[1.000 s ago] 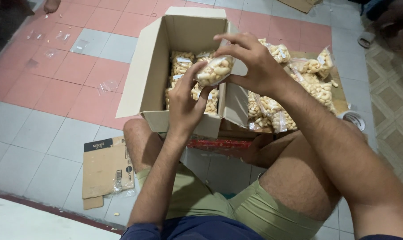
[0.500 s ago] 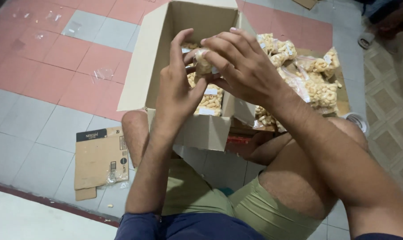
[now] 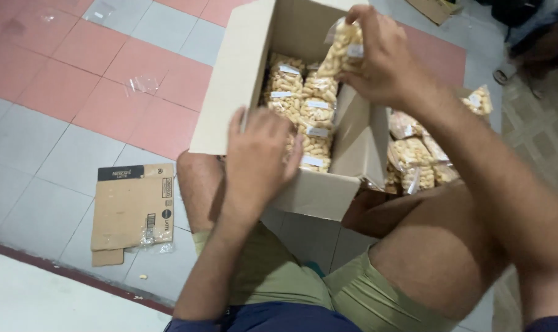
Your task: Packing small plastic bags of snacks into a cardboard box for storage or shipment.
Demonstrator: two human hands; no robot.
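Observation:
An open cardboard box [image 3: 236,92] stands on the tiled floor between my legs. Inside it lie several clear bags of pale snack pieces [image 3: 303,117], each with a white label. My right hand [image 3: 380,58] is closed on one such snack bag [image 3: 340,49] and holds it over the box's far right part. My left hand [image 3: 257,160] hovers over the box's near edge with the fingers spread and nothing in it, its fingertips close to the packed bags.
More snack bags [image 3: 417,157] lie in a pile on the floor right of the box, beside my right knee. A flattened piece of cardboard [image 3: 134,209] lies on the tiles at the left. Another person's foot [image 3: 537,46] shows at the top right.
My hands have come apart. The right hand carried the bag up and right over the box. The left hand let go and dropped to the near edge.

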